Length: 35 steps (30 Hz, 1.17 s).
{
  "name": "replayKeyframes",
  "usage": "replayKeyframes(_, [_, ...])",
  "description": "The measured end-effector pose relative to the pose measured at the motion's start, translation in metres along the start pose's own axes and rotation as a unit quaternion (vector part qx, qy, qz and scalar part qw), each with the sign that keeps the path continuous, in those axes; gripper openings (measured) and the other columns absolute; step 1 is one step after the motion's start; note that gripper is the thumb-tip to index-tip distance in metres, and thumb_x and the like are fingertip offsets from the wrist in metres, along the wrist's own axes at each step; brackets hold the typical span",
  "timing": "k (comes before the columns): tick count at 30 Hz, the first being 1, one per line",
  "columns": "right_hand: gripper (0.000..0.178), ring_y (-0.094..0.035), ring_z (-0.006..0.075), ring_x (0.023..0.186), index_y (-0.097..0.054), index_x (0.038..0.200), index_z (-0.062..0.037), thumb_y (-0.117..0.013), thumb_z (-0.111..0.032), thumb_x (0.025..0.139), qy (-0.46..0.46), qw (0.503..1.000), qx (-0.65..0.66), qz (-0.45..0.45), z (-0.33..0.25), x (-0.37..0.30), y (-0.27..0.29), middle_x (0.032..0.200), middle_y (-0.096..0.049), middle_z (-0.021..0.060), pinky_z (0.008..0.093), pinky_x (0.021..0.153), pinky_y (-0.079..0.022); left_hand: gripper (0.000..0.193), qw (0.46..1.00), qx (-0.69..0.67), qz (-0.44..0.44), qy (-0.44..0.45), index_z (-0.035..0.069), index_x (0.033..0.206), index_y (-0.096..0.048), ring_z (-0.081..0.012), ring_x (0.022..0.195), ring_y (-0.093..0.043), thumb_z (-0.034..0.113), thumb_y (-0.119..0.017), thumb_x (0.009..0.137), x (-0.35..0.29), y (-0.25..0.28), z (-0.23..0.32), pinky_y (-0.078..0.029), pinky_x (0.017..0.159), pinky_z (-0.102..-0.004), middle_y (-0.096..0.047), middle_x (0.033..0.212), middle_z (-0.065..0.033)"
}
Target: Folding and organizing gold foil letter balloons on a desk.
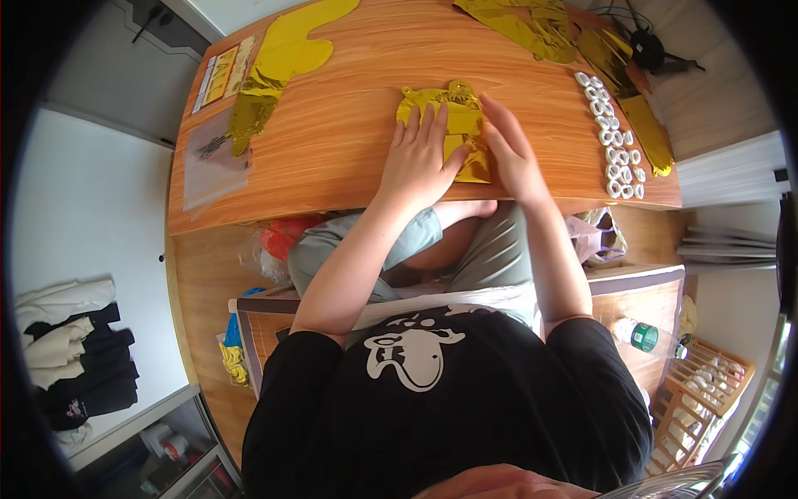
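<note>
A folded sheet of shiny gold foil, which looks like a flat foil balloon, lies on the wooden table near its front edge. My left hand rests flat across its left part, fingers stretched out and spread. At its right edge stands my right hand, turned on its side with the fingers straight and the thumb apart. Neither hand grips anything. Part of the foil is hidden beneath my left palm.
More flat gold foil balloons lie at the table's left and far right. Rows of small white rings line the right side. A clear bag with thin dark pieces lies at the left, below a printed card.
</note>
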State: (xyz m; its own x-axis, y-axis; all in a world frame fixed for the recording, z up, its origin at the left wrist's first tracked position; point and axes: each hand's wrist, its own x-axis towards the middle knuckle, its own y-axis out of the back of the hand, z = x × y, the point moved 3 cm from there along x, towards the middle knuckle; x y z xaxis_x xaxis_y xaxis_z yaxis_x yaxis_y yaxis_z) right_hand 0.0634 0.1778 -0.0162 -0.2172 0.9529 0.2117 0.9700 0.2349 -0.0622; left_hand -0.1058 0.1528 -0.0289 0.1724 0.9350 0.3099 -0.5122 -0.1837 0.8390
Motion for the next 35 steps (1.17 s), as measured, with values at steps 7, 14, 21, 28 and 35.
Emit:
replayKeyframes(7, [0.03,-0.055,0.0364,0.131,-0.073,0.119,-0.0066,-0.069,-0.01,0.09,0.156,0.847,-0.494,-0.121,-0.032,-0.054,0.047,0.136,-0.063,0.0155,0.0455,0.108,-0.046,0.084,0.995,0.097,-0.015,-0.024,0.007,0.157,-0.037,-0.0448,0.152,-0.028,0.063,-0.055,0.097,-0.002,-0.005,0.005,-0.022,0.124,-0.0564,-0.034,0.162,-0.027])
replayKeyframes(14, [0.038,-0.054,0.0341,0.133,-0.072,0.125,-0.0097,-0.072,-0.02,0.088,0.203,0.801,-0.536,-0.172,-0.042,-0.063,0.048,0.143,-0.06,0.0114,0.0481,0.11,-0.044,0.088,0.992,0.12,-0.011,-0.024,0.008,0.157,-0.037,-0.0443,0.152,-0.028,0.067,-0.056,0.095,-0.003,-0.007,0.007,-0.021,0.124,-0.0569,-0.034,0.162,-0.0258])
replayKeyframes(21, [0.041,-0.053,0.0347,0.133,-0.072,0.125,-0.0121,-0.074,-0.024,0.087,0.222,0.786,-0.533,-0.22,-0.044,-0.06,0.055,0.146,-0.057,0.0107,0.0478,0.11,-0.044,0.089,0.991,0.129,-0.017,-0.024,0.009,0.158,-0.037,-0.0439,0.152,-0.028,0.068,-0.057,0.094,-0.004,-0.005,0.009,-0.022,0.124,-0.0579,-0.034,0.162,-0.0254])
replayKeyframes(28, [0.037,-0.052,0.0329,0.134,-0.072,0.124,-0.0118,-0.07,-0.027,0.09,0.246,0.769,-0.548,-0.219,-0.042,-0.05,0.053,0.148,-0.055,0.0104,0.0469,0.11,-0.043,0.092,0.99,0.137,-0.026,-0.024,0.009,0.159,-0.035,-0.0436,0.153,-0.027,0.071,-0.055,0.093,-0.002,-0.005,0.01,-0.021,0.124,-0.057,-0.032,0.163,-0.0248])
replayKeyframes(35, [0.036,-0.054,0.0298,0.131,-0.073,0.122,-0.0127,-0.069,-0.029,0.091,0.289,0.733,-0.544,-0.29,-0.042,-0.037,0.059,0.15,-0.053,0.0088,0.0468,0.109,-0.044,0.095,0.989,0.142,-0.042,-0.015,0.01,0.16,-0.033,-0.044,0.153,-0.025,0.072,-0.056,0.092,-0.002,-0.006,0.01,-0.02,0.124,-0.0574,-0.03,0.165,-0.0238])
